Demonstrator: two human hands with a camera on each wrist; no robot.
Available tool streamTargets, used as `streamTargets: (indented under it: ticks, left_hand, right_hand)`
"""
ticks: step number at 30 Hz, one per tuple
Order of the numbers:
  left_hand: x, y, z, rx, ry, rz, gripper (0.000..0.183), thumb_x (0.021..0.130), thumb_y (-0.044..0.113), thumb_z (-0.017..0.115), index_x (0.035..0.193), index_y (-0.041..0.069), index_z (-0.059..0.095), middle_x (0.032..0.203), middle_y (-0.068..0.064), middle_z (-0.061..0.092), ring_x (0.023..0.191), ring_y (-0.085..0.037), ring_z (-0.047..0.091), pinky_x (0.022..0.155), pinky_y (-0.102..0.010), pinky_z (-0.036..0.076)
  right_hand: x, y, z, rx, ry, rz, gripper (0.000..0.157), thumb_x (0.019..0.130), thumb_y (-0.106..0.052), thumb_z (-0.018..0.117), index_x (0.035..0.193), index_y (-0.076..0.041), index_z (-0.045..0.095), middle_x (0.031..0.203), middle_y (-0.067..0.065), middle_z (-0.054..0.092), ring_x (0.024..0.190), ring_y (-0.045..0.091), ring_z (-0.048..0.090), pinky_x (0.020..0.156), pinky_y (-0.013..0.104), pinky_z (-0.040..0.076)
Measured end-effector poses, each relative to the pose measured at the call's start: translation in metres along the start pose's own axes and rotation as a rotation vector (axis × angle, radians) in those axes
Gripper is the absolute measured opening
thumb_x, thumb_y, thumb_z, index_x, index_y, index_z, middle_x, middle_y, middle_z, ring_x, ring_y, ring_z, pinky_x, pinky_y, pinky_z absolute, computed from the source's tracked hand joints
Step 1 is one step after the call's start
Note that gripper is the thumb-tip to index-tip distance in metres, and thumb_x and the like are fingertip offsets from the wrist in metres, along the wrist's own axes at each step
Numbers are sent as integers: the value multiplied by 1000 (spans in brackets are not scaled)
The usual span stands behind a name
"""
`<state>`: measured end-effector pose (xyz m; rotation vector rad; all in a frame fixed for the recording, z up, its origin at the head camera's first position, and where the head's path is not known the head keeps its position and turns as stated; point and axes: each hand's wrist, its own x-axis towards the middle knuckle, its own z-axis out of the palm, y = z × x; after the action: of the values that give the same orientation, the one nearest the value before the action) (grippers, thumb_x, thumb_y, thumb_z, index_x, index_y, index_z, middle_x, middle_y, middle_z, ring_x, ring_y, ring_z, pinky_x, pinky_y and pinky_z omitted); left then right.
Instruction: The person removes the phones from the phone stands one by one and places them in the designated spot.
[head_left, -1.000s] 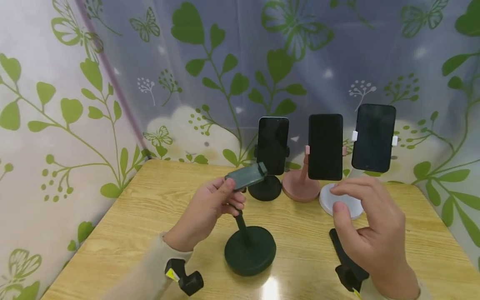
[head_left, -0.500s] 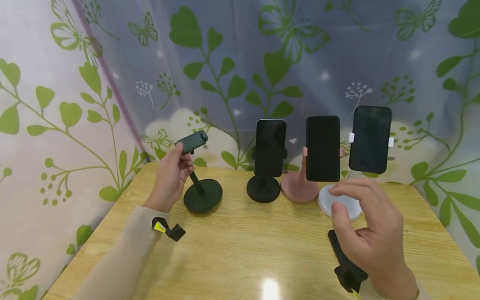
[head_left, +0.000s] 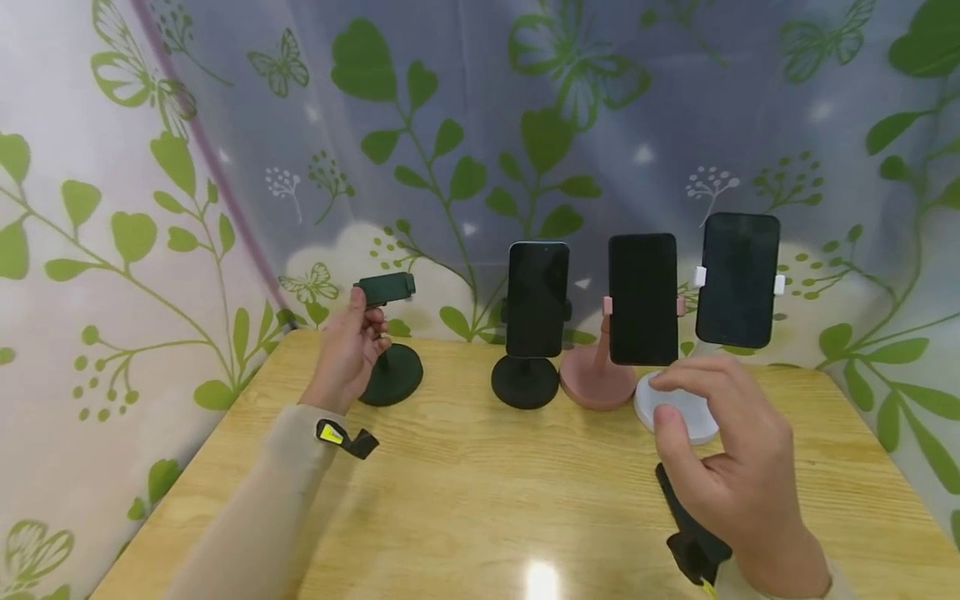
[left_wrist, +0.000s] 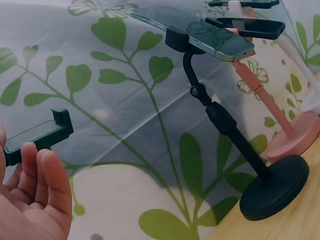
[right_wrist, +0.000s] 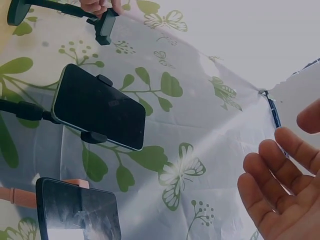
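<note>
At the back left of the table, my left hand [head_left: 345, 354] grips a dark green phone stand by its holder [head_left: 386, 288], thumb on the edge and fingers curled beneath. The stand's round base [head_left: 397, 377] shows just behind the hand, which hides most of the stem. No phone sits in this holder, also seen in the left wrist view as a green clamp [left_wrist: 37, 137]. My right hand [head_left: 738, 458] hovers over the right front of the table, fingers loosely bent, holding nothing. In the right wrist view its fingers [right_wrist: 272, 172] are apart.
Along the back stand a black phone stand [head_left: 525, 383], a pink one [head_left: 597, 379] and a white one [head_left: 678, 412], each with a dark-screened phone upright. A dark flat object [head_left: 686, 504] lies partly under my right hand. Patterned cloth [head_left: 427, 125] hangs behind the table.
My left hand has carried the green stand from the front middle to the back left, left of the black stand. Its holder has turned more level. The right hand has barely moved.
</note>
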<state>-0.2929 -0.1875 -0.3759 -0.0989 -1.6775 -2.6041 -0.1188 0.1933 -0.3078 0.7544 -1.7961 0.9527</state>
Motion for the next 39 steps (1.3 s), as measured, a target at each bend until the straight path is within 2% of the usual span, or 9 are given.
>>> streamTargets:
  ticks: [4, 9, 13, 24, 29, 32, 35, 37, 39]
  left_hand:
    - [4, -4, 7, 36, -12, 17, 48, 102, 57, 43, 112, 11, 51, 95, 4, 52, 86, -11, 53, 69, -21, 48]
    - [5, -9, 13, 111, -5, 48, 54, 103, 57, 40, 108, 5, 53, 94, 3, 55, 86, -10, 58, 70, -22, 52]
    - [3, -10, 16, 126, -25, 50, 56, 104, 58, 40, 107, 3, 53, 94, 2, 55, 85, -11, 59, 69, -22, 53]
    - [0, -10, 24, 188, -92, 52, 59, 104, 62, 40, 111, 5, 52, 92, 3, 56, 89, -14, 59, 72, -25, 54]
    - [0, -8, 21, 258, -65, 46, 52, 105, 59, 41, 108, 9, 55, 89, 2, 56, 87, -15, 59, 71, -25, 53]
    - [-2, -5, 19, 339, -12, 48, 50, 107, 57, 41, 114, 9, 52, 94, 0, 55, 88, -15, 59, 71, -25, 54]
    - [-10, 0, 21, 415, 85, 115, 46, 108, 54, 40, 121, 10, 46, 101, -3, 50, 89, -16, 56, 72, -25, 53]
    - [-18, 4, 23, 430, 151, 221, 40, 110, 49, 41, 122, 11, 43, 102, -4, 48, 88, -17, 54, 73, -25, 52]
    - [-30, 9, 29, 436, 182, 366, 32, 111, 40, 43, 120, 10, 43, 101, -5, 47, 87, -20, 51, 74, -25, 50]
  right_hand:
    - [1, 1, 0, -2, -17, -6, 22, 93, -11, 57, 97, 6, 70, 93, 18, 65, 95, 10, 59, 90, 15, 43]
    - [0, 1, -1, -3, -57, 19, 22, 92, -11, 57, 98, 6, 70, 95, 18, 65, 98, 7, 58, 95, 16, 43]
    - [-1, 2, 0, -12, -79, 32, 21, 92, -11, 58, 100, 5, 70, 97, 17, 65, 99, 6, 57, 95, 16, 42]
    - [1, 4, 2, -33, -121, 38, 20, 89, -8, 60, 102, 2, 70, 99, 12, 66, 97, 9, 58, 93, 14, 41]
    - [-1, 7, 3, -37, -136, 53, 20, 87, -5, 61, 103, 0, 71, 100, 10, 66, 97, 10, 58, 92, 15, 42]
    - [-2, 10, 3, -47, -149, 66, 20, 87, -5, 61, 104, -2, 71, 102, 8, 67, 96, 12, 59, 92, 16, 42]
    - [-2, 11, 2, -71, -176, 90, 21, 87, -3, 62, 106, -3, 71, 103, 7, 66, 95, 14, 59, 93, 16, 42]
    - [-3, 12, 1, -93, -203, 119, 21, 88, -2, 63, 108, -4, 70, 104, 5, 66, 96, 14, 59, 94, 16, 42]
    - [-3, 13, 1, -113, -218, 134, 22, 87, -1, 64, 108, -6, 70, 105, 4, 66, 96, 14, 58, 93, 16, 42]
